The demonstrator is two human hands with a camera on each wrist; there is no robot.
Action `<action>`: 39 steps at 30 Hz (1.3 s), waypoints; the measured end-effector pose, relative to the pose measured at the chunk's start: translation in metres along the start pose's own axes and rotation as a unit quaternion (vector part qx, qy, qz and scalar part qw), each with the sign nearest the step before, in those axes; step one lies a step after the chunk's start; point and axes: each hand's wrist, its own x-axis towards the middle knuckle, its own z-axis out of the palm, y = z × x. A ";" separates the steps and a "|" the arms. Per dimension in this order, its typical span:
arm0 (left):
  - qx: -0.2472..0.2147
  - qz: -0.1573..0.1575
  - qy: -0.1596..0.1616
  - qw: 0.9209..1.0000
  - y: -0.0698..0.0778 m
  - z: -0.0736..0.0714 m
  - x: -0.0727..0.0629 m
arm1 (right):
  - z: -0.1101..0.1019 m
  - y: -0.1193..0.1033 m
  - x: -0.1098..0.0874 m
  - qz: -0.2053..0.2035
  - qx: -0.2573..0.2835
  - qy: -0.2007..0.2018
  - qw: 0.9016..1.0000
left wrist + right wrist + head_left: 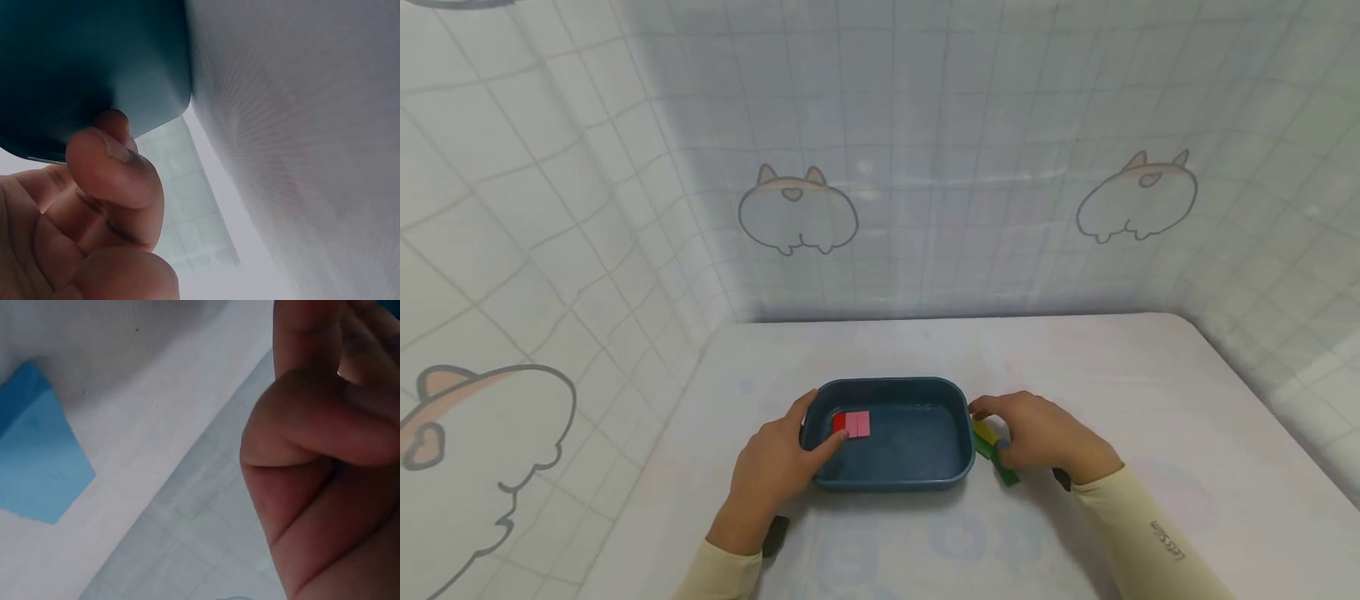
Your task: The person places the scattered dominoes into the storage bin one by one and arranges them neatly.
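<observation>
left hand (87,219); bent fingers (112,172) touch teal tray (144,75); white tabletop (306,150) alongside; gridded sheet (187,200) beyond

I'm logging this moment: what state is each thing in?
Teal container: upright, uncovered, partly filled.
Red piece: inside the container.
Pink pieces: inside, beside the red piece.
Left hand: gripping the container's left end.
Right hand: at the yellow piece; grip unclear.
Yellow piece: outside, partly hidden.
Green pieces: outside, partly hidden.
Blue piece: near right hand.

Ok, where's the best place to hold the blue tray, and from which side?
Probably the left end of the tray, from the left: thumb over the rim, the rest outside. It sits upright, and that raised rim looks easy to pinch. The left hand is at that end, while the green blocks and yellow block lie close by the right end.
</observation>
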 end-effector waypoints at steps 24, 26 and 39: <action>-0.004 -0.004 -0.004 1.000 -0.002 -0.001 0.000 | 0.002 0.003 0.003 0.003 -0.003 0.003 1.000; 0.000 -0.005 -0.003 1.000 -0.002 -0.001 -0.001 | 0.003 0.004 0.003 0.007 -0.004 0.002 1.000; -0.004 -0.008 -0.004 1.000 0.002 0.000 -0.005 | 0.002 0.012 -0.001 0.014 -0.012 0.003 1.000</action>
